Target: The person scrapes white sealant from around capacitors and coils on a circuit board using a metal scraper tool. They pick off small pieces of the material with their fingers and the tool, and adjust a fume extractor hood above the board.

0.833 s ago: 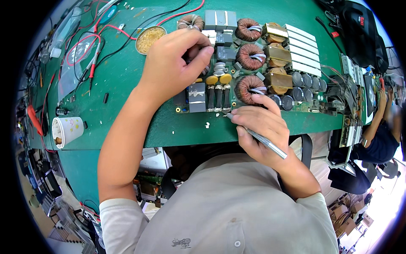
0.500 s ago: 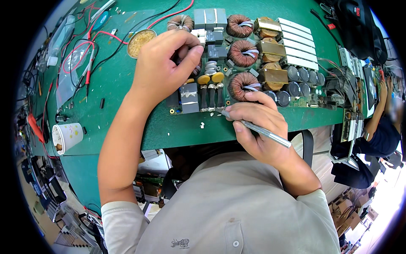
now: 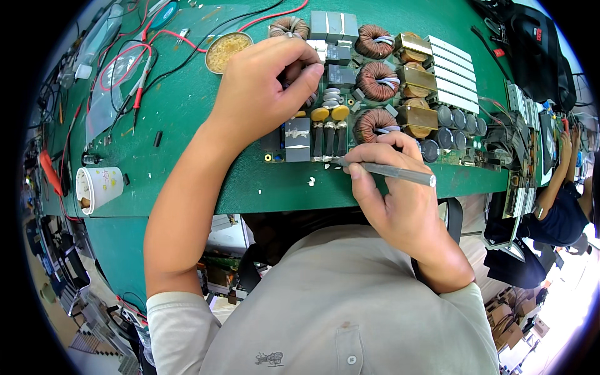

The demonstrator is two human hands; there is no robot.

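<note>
A green circuit board (image 3: pixel 292 157) crowded with parts lies along the bench's near side. It carries copper-wound ring coils (image 3: pixel 378 80), grey box capacitors (image 3: pixel 334 26) and yellow disc parts (image 3: pixel 320 114). My left hand (image 3: pixel 265 78) is curled over the board's left part, thumb and index finger bent toward a white block; its other fingers are mostly hidden. In my right hand (image 3: pixel 397 181) is a slim craft knife (image 3: pixel 400 173) with a round metal handle. The tip points left at white residue (image 3: pixel 325 159) by the board's near edge, below three upright dark components (image 3: pixel 329 139).
White crumbs (image 3: pixel 311 181) lie on the green bench (image 3: pixel 262 194). Left of the board are a round tin of yellowish rosin-like material (image 3: pixel 228 52), a paper cup (image 3: pixel 100 189) and red and black test leads (image 3: pixel 139 99). A black bag (image 3: pixel 540 56) and another person's arm (image 3: pixel 556 172) are at right.
The view has shifted, so the board appears farther right. The knife's handle lies flatter, its tip still at the board's near edge. My left hand keeps its place on the board.
</note>
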